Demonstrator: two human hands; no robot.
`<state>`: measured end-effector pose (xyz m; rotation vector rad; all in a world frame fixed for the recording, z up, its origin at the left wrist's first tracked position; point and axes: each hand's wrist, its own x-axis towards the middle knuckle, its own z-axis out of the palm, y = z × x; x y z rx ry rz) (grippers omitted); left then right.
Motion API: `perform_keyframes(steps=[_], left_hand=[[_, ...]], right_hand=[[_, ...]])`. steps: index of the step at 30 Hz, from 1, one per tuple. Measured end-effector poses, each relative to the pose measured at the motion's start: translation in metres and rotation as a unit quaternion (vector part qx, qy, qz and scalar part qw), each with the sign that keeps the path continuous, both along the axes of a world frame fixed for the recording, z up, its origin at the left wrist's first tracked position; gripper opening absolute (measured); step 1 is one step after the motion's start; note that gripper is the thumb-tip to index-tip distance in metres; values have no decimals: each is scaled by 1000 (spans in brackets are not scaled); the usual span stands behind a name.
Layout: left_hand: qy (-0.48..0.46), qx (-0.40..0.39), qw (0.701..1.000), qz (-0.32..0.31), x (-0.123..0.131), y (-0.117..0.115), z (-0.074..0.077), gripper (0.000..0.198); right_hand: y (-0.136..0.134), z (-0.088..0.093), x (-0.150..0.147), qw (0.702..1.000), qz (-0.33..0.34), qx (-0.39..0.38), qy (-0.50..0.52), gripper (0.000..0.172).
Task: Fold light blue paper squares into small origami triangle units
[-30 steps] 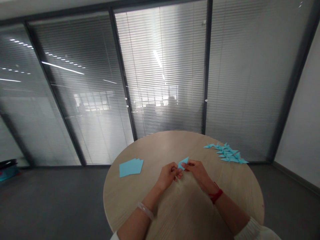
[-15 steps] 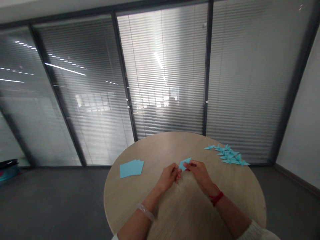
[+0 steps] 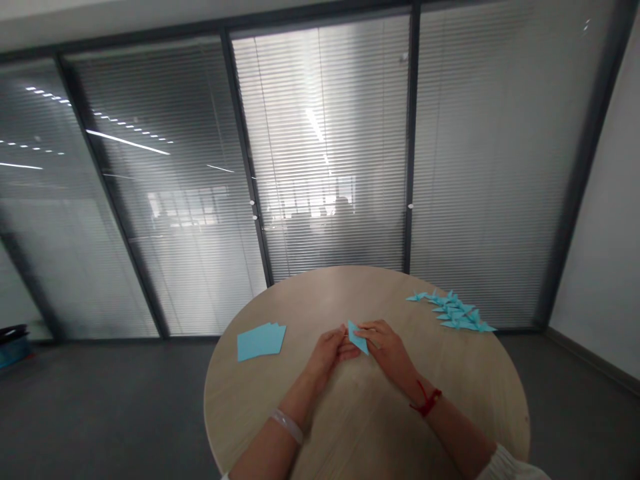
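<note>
Between my two hands, a little above the table, is a small folded piece of light-blue paper (image 3: 358,339), tilted with one corner pointing down to the right. My left hand (image 3: 330,351) closes on its left edge, fingers curled beneath it. From the right, my right hand (image 3: 386,345) pinches the folded paper between thumb and fingers. To the left lies a loose stack of flat blue paper sheets (image 3: 260,343). Several folded blue paper cranes (image 3: 456,312) sit clustered near the table's far right edge.
The round wooden table (image 3: 320,293) carries all the paper. Behind it stands a glass partition with blinds (image 3: 330,160). A blue container with a dark rim (image 3: 14,347) is on the floor at the far left.
The folded paper has been turned, so its corner now points down to the right instead of up to the right. Both hands have shifted slightly left with it.
</note>
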<state>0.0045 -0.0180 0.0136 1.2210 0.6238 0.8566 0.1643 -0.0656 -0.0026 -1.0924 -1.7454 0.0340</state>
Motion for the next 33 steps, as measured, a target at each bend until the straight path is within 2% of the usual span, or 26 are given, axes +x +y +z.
perform_keyframes(steps=[5,10,15,22,33], left_hand=[[-27,23,999,-8,-2,-1,2,45],[-5,63,998,-16,-1,4,-7,51],[22,90,994,-49,3,5,-12,46],[28,96,994,-40,3,6,-11,45],[23,88,996,-21,3,13,-19,42]], right_hand=[[3,-3,-2,1000,12,16,-20,41],[1,-1,-1,1000,-4,20,13,34],[5,-6,2,999,-21,25,14,42],[7,-10,2,999,-31,16,-7,37],[1,-1,1,999,6,38,10,31]])
